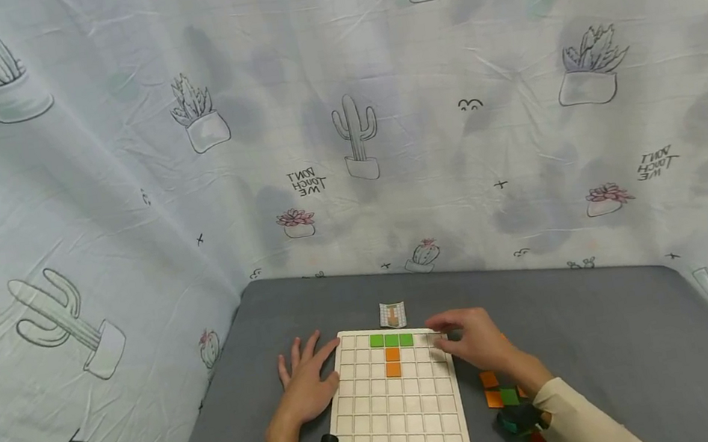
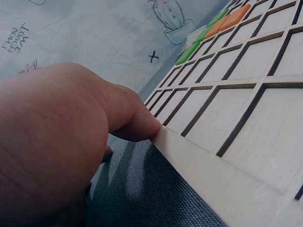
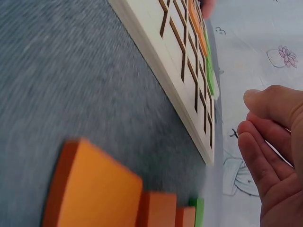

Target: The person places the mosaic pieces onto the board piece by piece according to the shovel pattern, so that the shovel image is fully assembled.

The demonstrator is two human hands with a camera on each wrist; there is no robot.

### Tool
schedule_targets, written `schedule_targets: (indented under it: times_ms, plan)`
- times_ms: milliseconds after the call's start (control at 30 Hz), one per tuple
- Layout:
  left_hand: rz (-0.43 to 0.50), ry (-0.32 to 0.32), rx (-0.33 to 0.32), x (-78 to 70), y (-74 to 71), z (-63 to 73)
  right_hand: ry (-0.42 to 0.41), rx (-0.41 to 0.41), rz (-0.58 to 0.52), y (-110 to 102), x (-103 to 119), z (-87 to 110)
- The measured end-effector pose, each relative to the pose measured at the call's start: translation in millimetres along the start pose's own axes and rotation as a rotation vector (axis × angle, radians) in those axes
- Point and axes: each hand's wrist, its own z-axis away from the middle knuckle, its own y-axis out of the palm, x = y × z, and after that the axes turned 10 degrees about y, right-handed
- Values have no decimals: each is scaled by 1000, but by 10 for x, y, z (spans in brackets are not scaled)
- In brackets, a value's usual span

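Observation:
A pale wooden grid board (image 1: 399,426) lies on the grey table. Three green tiles (image 1: 392,340) form a row in its top row, and two orange tiles (image 1: 393,369) run down below the middle one. My left hand (image 1: 309,387) rests at the board's upper left side, fingers spread; in the left wrist view its thumb (image 2: 142,125) touches the rim. Over the upper right corner hovers my right hand (image 1: 477,339). Its thumb (image 3: 265,101) and fingers are loosely bent, with no tile visible between them.
Loose orange and green tiles (image 1: 509,396) lie right of the board, partly hidden under my right forearm. A small printed card (image 1: 392,314) with an orange figure sits beyond the board's far edge. A cactus-patterned cloth (image 1: 416,129) hangs behind and beside the table.

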Motion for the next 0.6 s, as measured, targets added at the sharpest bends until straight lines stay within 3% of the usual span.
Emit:
schedule_targets:
  times_ms: [367,600]
  plan:
    - [6,1,-5,4,7,4,67,2,27,-220,-181,252]
    - [-4,-4,-3,-7,-7,9,52,-40,43,-362,-311,416]
